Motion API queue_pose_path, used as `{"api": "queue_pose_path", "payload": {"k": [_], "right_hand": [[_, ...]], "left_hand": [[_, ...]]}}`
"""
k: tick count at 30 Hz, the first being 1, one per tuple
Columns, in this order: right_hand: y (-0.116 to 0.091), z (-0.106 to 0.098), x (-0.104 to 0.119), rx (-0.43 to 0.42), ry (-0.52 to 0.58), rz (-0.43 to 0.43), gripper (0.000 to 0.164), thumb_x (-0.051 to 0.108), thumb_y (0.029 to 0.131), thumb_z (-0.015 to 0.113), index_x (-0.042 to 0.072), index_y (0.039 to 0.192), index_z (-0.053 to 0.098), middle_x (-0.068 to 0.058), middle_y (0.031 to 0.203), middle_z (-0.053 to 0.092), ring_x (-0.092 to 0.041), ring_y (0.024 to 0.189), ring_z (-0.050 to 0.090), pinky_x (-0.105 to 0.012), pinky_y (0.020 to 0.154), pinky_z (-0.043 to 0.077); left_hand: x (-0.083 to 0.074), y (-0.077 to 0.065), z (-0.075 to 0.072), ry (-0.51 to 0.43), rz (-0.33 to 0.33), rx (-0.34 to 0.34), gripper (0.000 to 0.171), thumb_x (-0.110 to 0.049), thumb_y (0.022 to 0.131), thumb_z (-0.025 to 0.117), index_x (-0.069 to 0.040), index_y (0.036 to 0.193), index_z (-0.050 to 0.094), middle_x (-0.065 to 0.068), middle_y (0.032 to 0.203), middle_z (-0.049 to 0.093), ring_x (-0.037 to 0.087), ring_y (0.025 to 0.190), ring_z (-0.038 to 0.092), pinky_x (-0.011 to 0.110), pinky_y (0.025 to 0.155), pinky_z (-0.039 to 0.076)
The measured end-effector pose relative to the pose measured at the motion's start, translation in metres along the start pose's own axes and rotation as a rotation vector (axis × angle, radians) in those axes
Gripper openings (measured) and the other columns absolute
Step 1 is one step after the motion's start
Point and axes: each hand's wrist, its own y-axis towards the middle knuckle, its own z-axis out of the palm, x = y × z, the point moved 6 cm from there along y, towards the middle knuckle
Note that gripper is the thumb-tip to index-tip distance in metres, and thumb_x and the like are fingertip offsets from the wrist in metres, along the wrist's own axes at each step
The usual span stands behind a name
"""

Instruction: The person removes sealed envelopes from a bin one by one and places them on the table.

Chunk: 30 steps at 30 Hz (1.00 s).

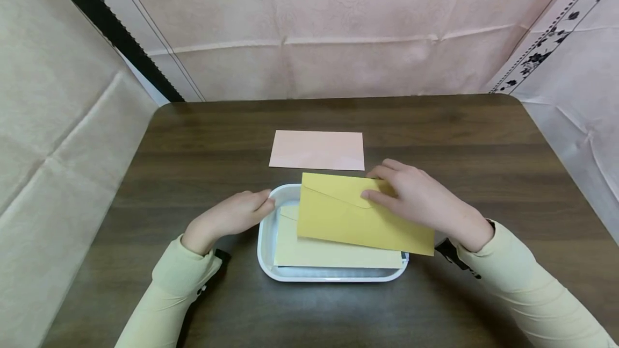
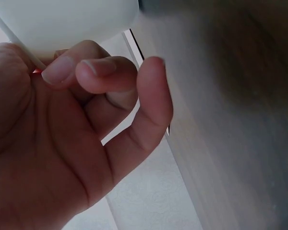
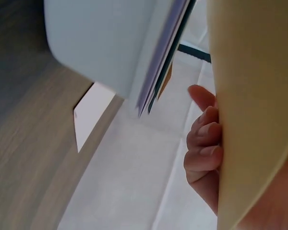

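Note:
In the head view my right hand (image 1: 411, 195) pinches a yellow envelope (image 1: 348, 219) near its top edge, thumb on the flap side. The envelope is tilted over a white tray (image 1: 261, 251). In the right wrist view the curled fingers (image 3: 206, 151) show behind the yellow envelope (image 3: 254, 86). My left hand (image 1: 237, 212) grips the tray's left rim between thumb and fingers; the left wrist view shows the tray wall (image 2: 86, 19) at these fingertips. A pale cream envelope (image 1: 333, 254) lies on top in the tray, partly covered by the yellow one.
A pink envelope (image 1: 316, 150) lies on the brown wooden table (image 1: 203, 138) behind the tray. Edges of lavender (image 3: 161, 57) and dark green envelopes (image 3: 175, 45) stick up past the tray in the right wrist view. Pale cloth (image 1: 338, 63) hangs around the table.

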Motion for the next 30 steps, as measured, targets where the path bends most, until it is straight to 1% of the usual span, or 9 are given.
{"api": "queue_pose_path", "payload": {"k": [2, 7, 9, 13, 16, 19, 22, 26, 30], "right_hand": [[0.0, -0.002, -0.005, -0.004, 0.007, 0.012, 0.032, 0.042, 0.09, 0.059, 0.013, 0.104, 0.064, 0.003, 0.094, 0.057, -0.012, 0.078, 0.053, -0.031, 0.07, 0.044], [-0.003, -0.011, -0.017, -0.018, 0.033, 0.057, 0.031, 0.045, 0.091, 0.057, 0.016, 0.1, 0.06, 0.003, 0.091, 0.055, -0.014, 0.078, 0.049, -0.031, 0.069, 0.041], [-0.004, -0.015, -0.022, -0.023, 0.036, 0.082, 0.033, 0.046, 0.091, 0.056, 0.015, 0.101, 0.06, 0.002, 0.092, 0.054, -0.014, 0.08, 0.049, -0.032, 0.07, 0.041], [-0.005, -0.019, -0.029, -0.03, 0.042, 0.125, 0.033, 0.048, 0.09, 0.056, 0.017, 0.101, 0.059, 0.002, 0.09, 0.055, -0.014, 0.079, 0.049, -0.032, 0.069, 0.041], [-0.006, -0.017, -0.032, -0.016, 0.063, 0.148, 0.03, 0.047, 0.09, 0.057, 0.019, 0.1, 0.058, 0.003, 0.085, 0.054, -0.014, 0.074, 0.049, -0.031, 0.065, 0.041], [-0.006, -0.014, -0.034, 0.008, 0.079, 0.153, 0.032, 0.049, 0.09, 0.055, 0.019, 0.1, 0.058, 0.003, 0.081, 0.055, -0.013, 0.07, 0.05, -0.03, 0.061, 0.042], [-0.005, -0.011, -0.035, 0.02, 0.079, 0.145, 0.035, 0.051, 0.091, 0.053, 0.018, 0.101, 0.058, 0.002, 0.078, 0.054, -0.013, 0.068, 0.049, -0.03, 0.06, 0.042], [-0.006, -0.011, -0.038, 0.025, 0.096, 0.16, 0.039, 0.055, 0.091, 0.049, 0.018, 0.102, 0.058, 0.0, 0.074, 0.05, -0.014, 0.066, 0.048, -0.03, 0.059, 0.041], [-0.006, -0.012, -0.046, 0.026, 0.123, 0.178, 0.038, 0.054, 0.093, 0.046, 0.017, 0.101, 0.057, -0.001, 0.072, 0.045, -0.015, 0.065, 0.046, -0.031, 0.058, 0.039]], "left_hand": [[0.0, 0.0, 0.0, 0.001, 0.003, -0.002, 0.026, -0.031, 0.101, 0.034, -0.013, 0.097, 0.052, -0.001, 0.069, 0.04, 0.015, 0.075, 0.05, 0.032, 0.071, 0.041], [0.001, 0.0, -0.001, 0.022, 0.007, -0.01, 0.027, -0.031, 0.101, 0.032, -0.013, 0.096, 0.052, -0.001, 0.068, 0.037, 0.015, 0.074, 0.049, 0.031, 0.071, 0.041], [0.0, 0.0, -0.002, 0.031, 0.005, -0.01, 0.028, -0.032, 0.101, 0.032, -0.012, 0.098, 0.052, -0.001, 0.069, 0.038, 0.015, 0.075, 0.049, 0.032, 0.071, 0.041], [0.0, -0.001, -0.003, 0.038, -0.001, -0.006, 0.034, -0.033, 0.101, 0.031, -0.009, 0.108, 0.054, 0.0, 0.076, 0.046, 0.016, 0.08, 0.05, 0.032, 0.075, 0.042], [0.0, -0.001, -0.003, 0.043, -0.005, -0.005, 0.038, -0.034, 0.102, 0.03, -0.008, 0.115, 0.054, 0.001, 0.084, 0.052, 0.016, 0.084, 0.05, 0.032, 0.079, 0.042], [0.0, -0.001, -0.002, 0.034, -0.009, 0.006, 0.039, -0.034, 0.102, 0.03, -0.007, 0.118, 0.053, 0.002, 0.088, 0.053, 0.016, 0.085, 0.05, 0.033, 0.08, 0.042], [0.0, -0.001, -0.002, 0.024, -0.017, 0.016, 0.04, -0.034, 0.102, 0.031, -0.006, 0.119, 0.053, 0.002, 0.087, 0.053, 0.016, 0.086, 0.05, 0.033, 0.079, 0.042], [0.0, -0.001, 0.0, 0.017, -0.028, 0.024, 0.041, -0.034, 0.102, 0.031, -0.006, 0.122, 0.052, 0.003, 0.088, 0.053, 0.016, 0.086, 0.05, 0.033, 0.08, 0.042], [0.0, -0.001, 0.001, 0.002, -0.02, 0.022, 0.037, -0.033, 0.102, 0.031, -0.008, 0.116, 0.053, 0.001, 0.081, 0.05, 0.016, 0.084, 0.05, 0.032, 0.077, 0.041]]}}
